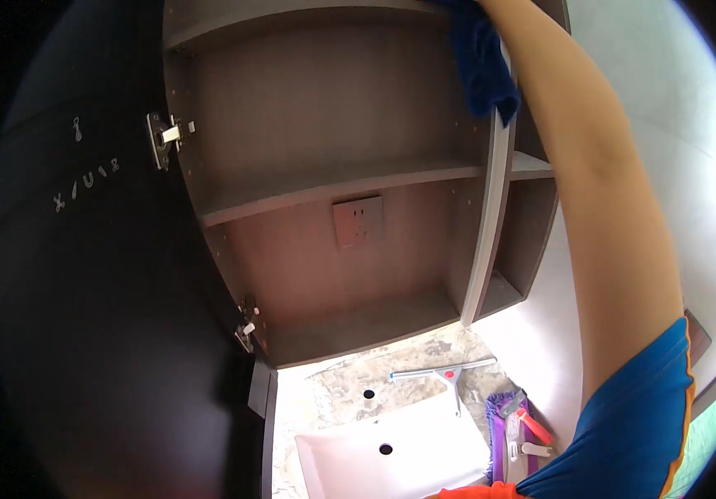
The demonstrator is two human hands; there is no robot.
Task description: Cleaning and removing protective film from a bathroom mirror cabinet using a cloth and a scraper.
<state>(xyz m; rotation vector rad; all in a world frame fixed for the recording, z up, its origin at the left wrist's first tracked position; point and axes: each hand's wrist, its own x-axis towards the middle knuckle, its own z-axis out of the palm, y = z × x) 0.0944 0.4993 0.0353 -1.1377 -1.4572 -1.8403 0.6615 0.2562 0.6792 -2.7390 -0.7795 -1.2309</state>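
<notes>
My right arm reaches up past the right side of an open wall cabinet [333, 106], and the hand at its end is beyond the top edge of the view. A dark blue cloth [485, 68] hangs beside the forearm, against the upper part of the cabinet's light vertical edge strip [489, 218]. How the hand holds the cloth is hidden. My left hand is out of view. Two shelves' spaces show inside the cabinet, with a socket plate [358, 221] on the lower back panel.
The dark cabinet door [115, 299] stands open at left on metal hinges [167, 134]. Below are a white washbasin [395, 443], a squeegee [449, 374] on the marbled countertop [339, 399], and a purple mop head [498, 430] with a red-handled scraper [533, 426]. Narrow side shelves [523, 243] adjoin the cabinet.
</notes>
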